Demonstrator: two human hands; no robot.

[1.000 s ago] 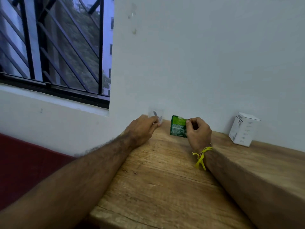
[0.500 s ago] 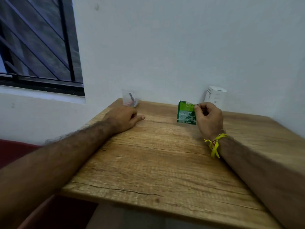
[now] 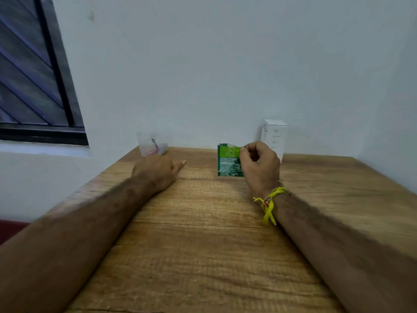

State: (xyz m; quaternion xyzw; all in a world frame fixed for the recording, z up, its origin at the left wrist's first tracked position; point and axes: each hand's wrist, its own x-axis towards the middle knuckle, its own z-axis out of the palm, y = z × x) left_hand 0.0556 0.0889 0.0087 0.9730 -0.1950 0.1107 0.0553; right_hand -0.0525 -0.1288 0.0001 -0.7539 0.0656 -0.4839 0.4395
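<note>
My right hand (image 3: 259, 166), with a yellow thread band at the wrist, pinches the top right corner of a small green sachet (image 3: 228, 161) and holds it upright just above the wooden table (image 3: 203, 245). The sachet's top edge looks torn. My left hand (image 3: 158, 170) rests on the table at the far left, thumb stretched out to the right. Its fingertips are hidden behind the back of the hand. Just beyond it a small clear plastic bag (image 3: 151, 144) with something red and dark inside leans against the wall.
A white carton (image 3: 274, 136) stands at the back of the table against the white wall, behind my right hand. A dark-framed barred window (image 3: 38, 86) fills the upper left. The table's left edge drops off toward a red surface (image 3: 9, 229).
My left hand let go of the clear bag, which now leans on the wall, and settled onto the table. My right hand still holds the sachet. The view has tilted down.
</note>
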